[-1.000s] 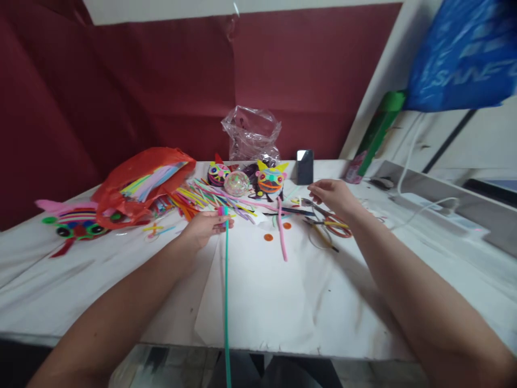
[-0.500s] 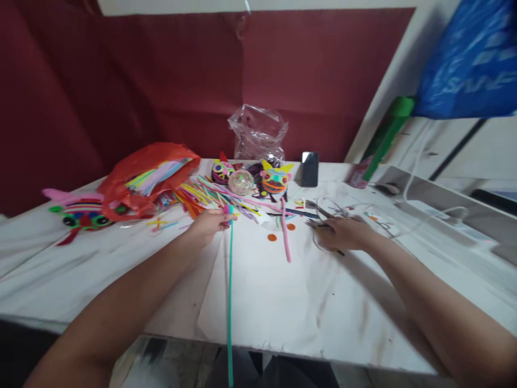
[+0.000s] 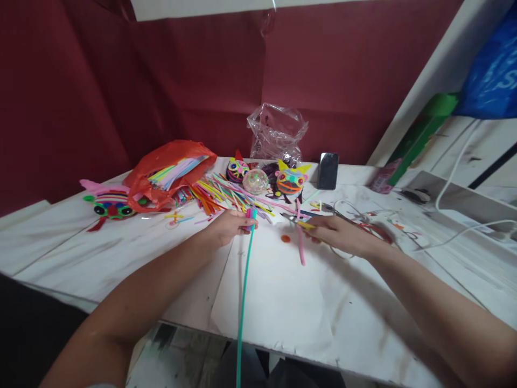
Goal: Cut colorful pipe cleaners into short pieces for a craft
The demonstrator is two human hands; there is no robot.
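Between the fingertips of my left hand is a small pink, blue and green bundle, pinched tight. From it a long green pipe cleaner hangs past the table's front edge. My right hand is closed around yellow-handled scissors, their metal tips pointing left toward the bundle but apart from it. Under the scissors a pink pipe cleaner lies on the white paper. An orange disc rests beside it.
At the back left, a red bag spills many pipe cleaners. Decorated faces, a clear ball, a plastic bag and a phone line the back. A white cable runs at right.
My right hand has lifted the scissors off the table and brought them left, over the pink pipe cleaner. My left hand still pinches the bundle. The view has shifted left.
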